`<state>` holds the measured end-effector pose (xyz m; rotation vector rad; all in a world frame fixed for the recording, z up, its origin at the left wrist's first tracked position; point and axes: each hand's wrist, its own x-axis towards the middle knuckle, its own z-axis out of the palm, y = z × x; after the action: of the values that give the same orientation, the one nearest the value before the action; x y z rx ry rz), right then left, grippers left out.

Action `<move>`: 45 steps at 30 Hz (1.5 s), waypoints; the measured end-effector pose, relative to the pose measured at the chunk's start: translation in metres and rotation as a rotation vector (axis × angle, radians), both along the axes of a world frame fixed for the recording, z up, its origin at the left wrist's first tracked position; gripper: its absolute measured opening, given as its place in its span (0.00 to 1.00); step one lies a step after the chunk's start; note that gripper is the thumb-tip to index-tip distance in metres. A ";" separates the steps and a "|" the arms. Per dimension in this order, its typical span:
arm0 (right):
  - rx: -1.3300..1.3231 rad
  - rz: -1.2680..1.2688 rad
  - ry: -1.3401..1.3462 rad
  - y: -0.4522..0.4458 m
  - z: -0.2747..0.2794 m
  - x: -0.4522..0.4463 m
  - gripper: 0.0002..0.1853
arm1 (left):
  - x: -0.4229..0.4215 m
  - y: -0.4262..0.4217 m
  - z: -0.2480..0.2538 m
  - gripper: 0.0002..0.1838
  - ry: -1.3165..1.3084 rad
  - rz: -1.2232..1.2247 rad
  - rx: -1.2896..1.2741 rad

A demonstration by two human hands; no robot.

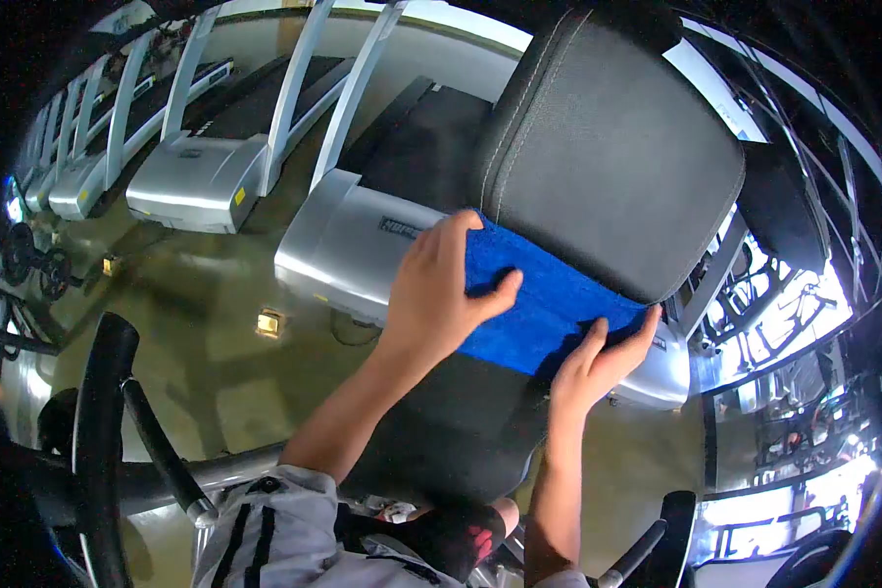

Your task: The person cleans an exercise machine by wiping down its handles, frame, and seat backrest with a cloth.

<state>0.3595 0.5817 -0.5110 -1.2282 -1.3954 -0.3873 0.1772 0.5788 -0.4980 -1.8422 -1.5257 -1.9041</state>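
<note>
A blue cloth (549, 299) is stretched flat between my hands, along the lower edge of a black padded backrest (622, 147) with double stitching down its left side. My left hand (441, 279) grips the cloth's left end, fingers curled over the upper corner and thumb lying across the front. At the other end my right hand (598, 363) holds the cloth, its fingers reaching to the right corner and the thumb on the blue face. Below the cloth is a black seat pad (451, 426). Some fingertips are hidden behind the cloth and padding.
Treadmills with silver motor covers (201, 181) stand in a row behind and to the left. A black grip handle (103, 412) rises at lower left, and another handle (671, 534) at lower right. Mirrors or windows (794, 314) line the right side.
</note>
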 end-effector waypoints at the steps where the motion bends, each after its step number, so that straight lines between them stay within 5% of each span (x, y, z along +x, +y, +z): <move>1: -0.003 0.001 -0.001 0.002 0.001 0.003 0.29 | -0.001 0.002 -0.001 0.31 -0.001 0.001 -0.003; 5: -0.202 -0.016 0.143 0.014 0.002 0.030 0.21 | -0.008 0.014 -0.005 0.23 -0.108 -0.033 0.000; 11: -0.092 -0.029 0.045 0.006 -0.004 0.020 0.22 | -0.006 0.011 -0.005 0.21 -0.195 -0.114 -0.082; 23: -0.122 -0.139 -0.128 -0.032 -0.052 0.008 0.34 | 0.001 -0.004 -0.022 0.14 -0.190 0.023 0.067; 25: -0.163 -0.151 -0.156 -0.038 -0.060 0.008 0.36 | 0.000 -0.011 -0.036 0.13 -0.022 0.051 0.213; 34: -0.337 -0.092 -0.184 -0.071 -0.108 0.021 0.39 | 0.010 -0.078 -0.134 0.27 0.426 0.225 -0.171; 38: -0.379 -0.073 -0.167 -0.093 -0.148 0.028 0.40 | 0.005 -0.096 -0.152 0.26 0.417 0.184 -0.256; 41: -0.407 -0.069 -0.178 -0.099 -0.169 0.034 0.41 | 0.005 -0.092 -0.154 0.35 0.294 0.049 -0.304; 45: -0.437 -0.079 -0.207 -0.107 -0.188 0.037 0.40 | 0.001 -0.106 -0.189 0.34 0.302 0.142 -0.315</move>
<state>0.3969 0.4742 -0.6994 -1.6381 -1.6685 -0.2761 0.1782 0.4727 -0.6872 -1.9634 -1.8667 -1.3130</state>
